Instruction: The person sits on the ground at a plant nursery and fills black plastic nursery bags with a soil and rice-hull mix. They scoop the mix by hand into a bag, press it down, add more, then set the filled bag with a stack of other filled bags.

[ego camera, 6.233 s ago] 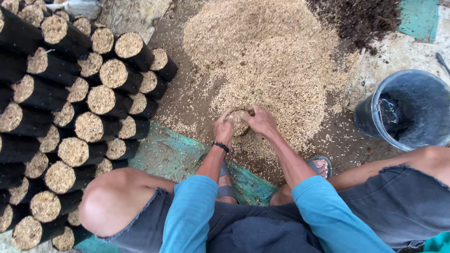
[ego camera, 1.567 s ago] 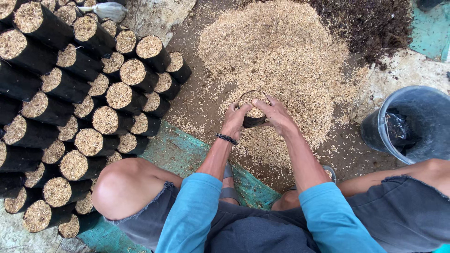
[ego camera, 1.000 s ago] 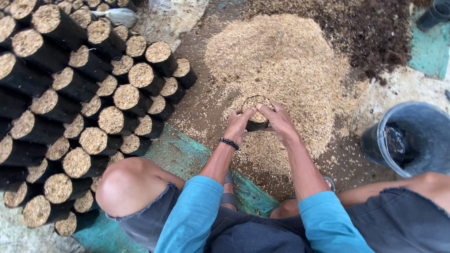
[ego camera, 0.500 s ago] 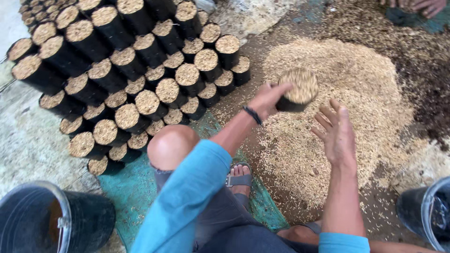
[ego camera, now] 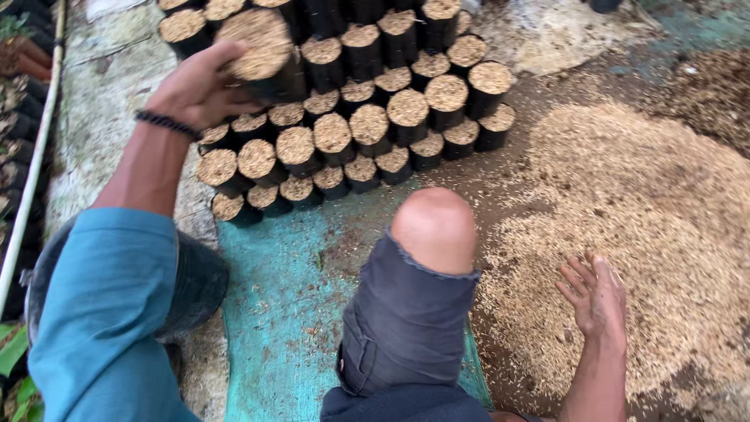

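My left hand (ego camera: 195, 86) grips a black grow bag (ego camera: 262, 51) packed to the brim with tan husk mix, raised over the left side of the rows of filled black bags (ego camera: 375, 117). A dark bead bracelet sits on that wrist. My right hand (ego camera: 598, 297) rests open, fingers spread, palm down on the near edge of the tan husk pile (ego camera: 648, 234). My bent knee (ego camera: 433, 227) in dark shorts rises between the two hands.
A teal tarp (ego camera: 289, 312) covers the ground in front of me. A dark bucket (ego camera: 191, 277) sits behind my left sleeve. Darker soil (ego camera: 703, 86) lies at the far right, and a pale pipe (ego camera: 31, 148) runs along the left edge.
Both hands were packing a bag on the husk pile. My left hand has lifted the filled bag and swung it left over the rows, while my right hand let go and dropped onto the pile.
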Action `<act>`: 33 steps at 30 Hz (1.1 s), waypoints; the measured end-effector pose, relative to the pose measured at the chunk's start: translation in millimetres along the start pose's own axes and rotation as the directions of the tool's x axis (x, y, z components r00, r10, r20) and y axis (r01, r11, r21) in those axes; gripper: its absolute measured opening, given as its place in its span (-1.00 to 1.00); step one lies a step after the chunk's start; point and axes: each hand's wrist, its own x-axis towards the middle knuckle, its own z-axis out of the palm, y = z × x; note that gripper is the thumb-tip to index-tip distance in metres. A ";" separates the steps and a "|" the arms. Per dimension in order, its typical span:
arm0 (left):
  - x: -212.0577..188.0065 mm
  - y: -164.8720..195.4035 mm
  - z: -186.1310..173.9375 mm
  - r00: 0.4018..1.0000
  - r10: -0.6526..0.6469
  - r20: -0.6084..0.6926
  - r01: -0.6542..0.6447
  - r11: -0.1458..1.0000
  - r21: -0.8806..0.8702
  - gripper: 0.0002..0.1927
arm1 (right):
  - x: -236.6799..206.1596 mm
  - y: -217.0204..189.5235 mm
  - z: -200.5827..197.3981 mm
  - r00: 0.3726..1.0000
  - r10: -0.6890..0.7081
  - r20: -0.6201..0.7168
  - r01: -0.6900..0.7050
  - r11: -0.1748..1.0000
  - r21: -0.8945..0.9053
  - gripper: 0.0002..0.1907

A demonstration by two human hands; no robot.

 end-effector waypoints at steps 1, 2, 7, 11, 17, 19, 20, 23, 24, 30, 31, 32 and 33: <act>-2.6 -11.5 -34.6 0.995 -0.048 -0.087 0.044 0.998 -0.047 -0.45 | 1.1 2.1 5.5 1.000 0.023 0.005 -0.023 0.999 -0.023 -0.37; -1.7 -27.3 -61.9 0.981 -0.101 -0.167 0.085 0.991 -0.099 -0.44 | 1.3 3.5 9.9 0.999 0.045 0.005 -0.045 0.998 -0.046 -0.37; 26.1 -104.0 -150.6 0.935 -0.254 -0.248 0.162 0.927 -0.339 -0.39 | -4.9 10.0 31.2 0.994 0.110 -0.010 -0.110 0.985 -0.134 -0.38; 58.7 -135.6 -172.5 0.915 -0.312 -0.257 0.226 0.922 -0.315 -0.33 | -8.6 11.6 37.3 0.994 0.111 0.003 -0.108 0.974 -0.199 -0.39; 79.2 -147.4 -175.9 0.918 -0.307 -0.251 0.243 0.935 -0.257 -0.40 | -2.7 20.3 30.9 0.989 0.142 -0.045 -0.148 0.964 -0.220 -0.39; 81.9 -149.9 -177.2 0.918 -0.297 -0.264 0.224 0.935 -0.275 -0.45 | 1.2 24.2 30.1 0.989 0.141 -0.043 -0.147 0.963 -0.228 -0.39; 82.9 -151.6 -178.4 0.916 -0.294 -0.272 0.215 0.934 -0.285 -0.48 | 2.8 25.9 29.9 0.989 0.142 -0.046 -0.148 0.962 -0.231 -0.39; 87.4 -153.9 -183.1 0.921 -0.275 -0.275 0.199 0.941 -0.274 -0.50 | 7.5 30.9 32.4 0.987 0.151 -0.052 -0.159 0.959 -0.235 -0.39; 88.5 -154.4 -184.6 0.908 -0.258 -0.328 0.190 0.955 -0.226 -0.49 | 8.9 33.2 34.4 0.986 0.158 -0.052 -0.166 0.958 -0.236 -0.39; 92.5 -152.7 -175.3 0.802 -0.005 -0.597 0.206 0.941 0.269 -0.38 | 18.8 52.8 45.0 0.978 0.208 -0.005 -0.199 0.929 -0.312 -0.39; 90.5 -151.5 -171.4 0.766 0.102 -0.634 0.213 0.891 0.401 -0.35 | 20.9 55.5 44.0 0.978 0.207 0.000 -0.196 0.927 -0.320 -0.39; 89.1 -150.7 -165.3 0.729 0.215 -0.650 0.225 0.822 0.524 -0.33 | 23.1 57.9 42.0 0.979 0.206 0.003 -0.194 0.925 -0.326 -0.39; 86.4 -150.3 -158.9 0.702 0.359 -0.616 0.189 0.739 0.646 -0.36 | 24.7 60.4 38.6 0.978 0.209 0.004 -0.196 0.923 -0.332 -0.39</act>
